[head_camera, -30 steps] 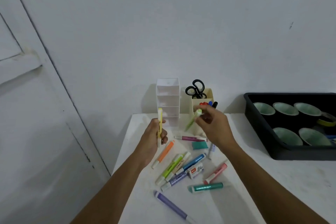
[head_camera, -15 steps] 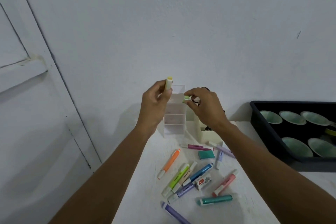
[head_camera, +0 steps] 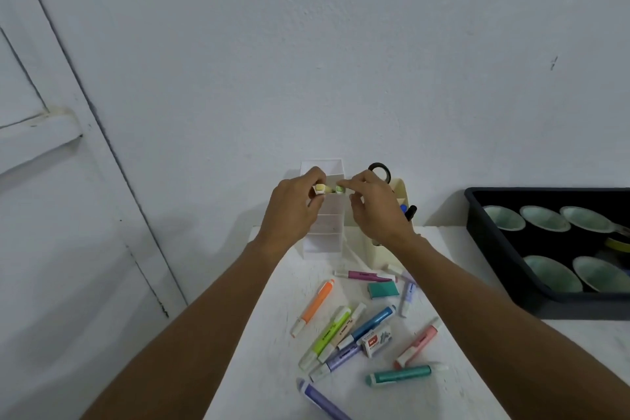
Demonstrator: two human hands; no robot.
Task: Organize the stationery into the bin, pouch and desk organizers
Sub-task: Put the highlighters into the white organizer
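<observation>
At the white rack [head_camera: 323,235], left hand [head_camera: 293,210] holds one yellow marker [head_camera: 320,188]. Right hand [head_camera: 375,210] pinches one green marker [head_camera: 340,189]. Bin [head_camera: 531,304] shows five bowls [head_camera: 505,217].

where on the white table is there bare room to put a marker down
Bare tabletop lies between the left forearm and the orange marker, and in front of the black tray. The middle is crowded with markers.

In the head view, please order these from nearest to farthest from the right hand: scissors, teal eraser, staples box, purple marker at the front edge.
1. Scissors, just behind the right hand, in the cream holder.
2. Teal eraser, on the table below the hand.
3. Staples box, nearer the camera.
4. Purple marker, at the table's front edge.
</observation>
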